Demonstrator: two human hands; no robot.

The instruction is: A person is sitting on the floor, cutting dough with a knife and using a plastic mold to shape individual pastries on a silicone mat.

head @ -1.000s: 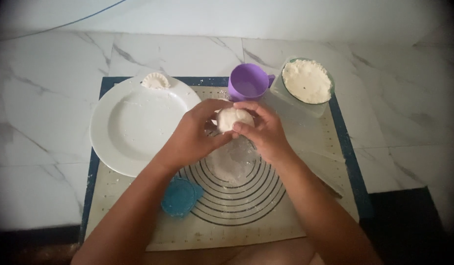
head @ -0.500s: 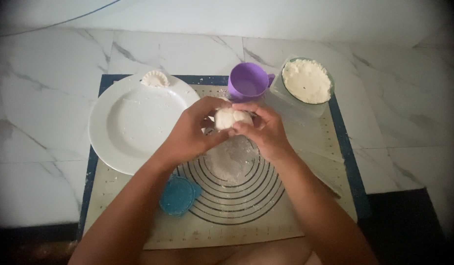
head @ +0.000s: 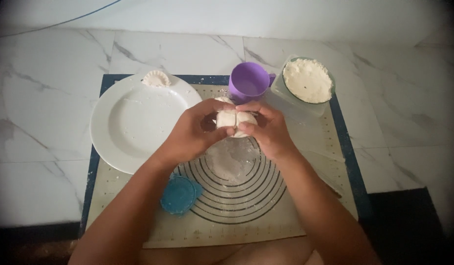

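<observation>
Marble surface (head: 50, 122), baking mat (head: 315, 162), my hands mid-air.
Left hand (head: 190, 135) and right hand (head: 271, 130) each grip closed on one white dough piece (head: 233, 119), beside the white plate (head: 133, 122).

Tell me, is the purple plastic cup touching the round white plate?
Apart. The head view shows bare mat between the purple plastic cup and the round white plate.

Head view, steeply down, close

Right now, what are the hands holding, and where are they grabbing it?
Both hands hold a piece of white dough above the baking mat. The left hand pinches its left side, the right hand its right side, fingertips meeting on top.
</observation>
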